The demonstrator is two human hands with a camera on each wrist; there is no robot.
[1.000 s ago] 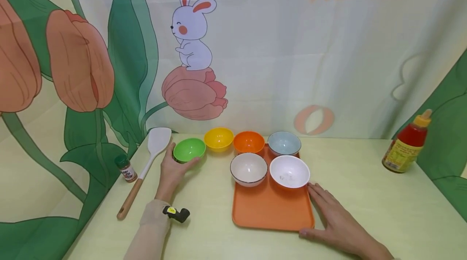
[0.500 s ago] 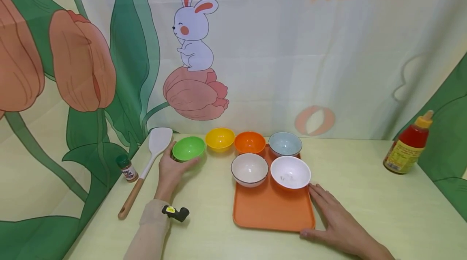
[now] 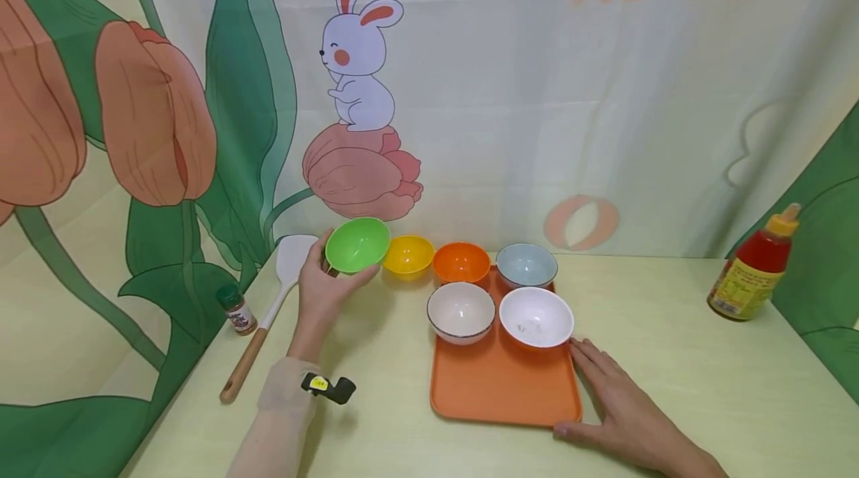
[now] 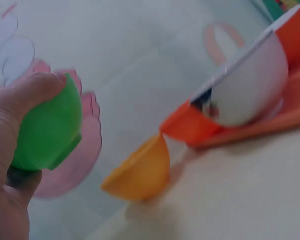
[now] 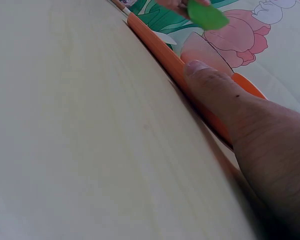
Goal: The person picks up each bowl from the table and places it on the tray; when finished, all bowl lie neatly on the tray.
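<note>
My left hand (image 3: 321, 303) grips the rim and side of a green bowl (image 3: 359, 245), which hangs above the table, slightly tilted. In the left wrist view the green bowl (image 4: 55, 130) has its base off the surface. Just right of it stands a yellow bowl (image 3: 409, 256). The right hand (image 3: 620, 411) lies with fairly straight fingers along the right side of an orange tray (image 3: 503, 388), thumb at its front corner. A cream bowl (image 3: 461, 312) and a white bowl (image 3: 535, 318) stand on the tray; an orange bowl (image 3: 461, 263) and light-blue bowl (image 3: 526, 265) are behind them.
A white spatula with a wooden handle (image 3: 243, 366) lies at the left, beside a small green-capped spice jar (image 3: 237, 310). A red sauce bottle (image 3: 751, 269) stands at the far right. A printed curtain (image 3: 483, 90) hangs behind the table.
The left hand has lifted the green bowl off the table, upward and slightly to the right. My right hand stays at the tray's side.
</note>
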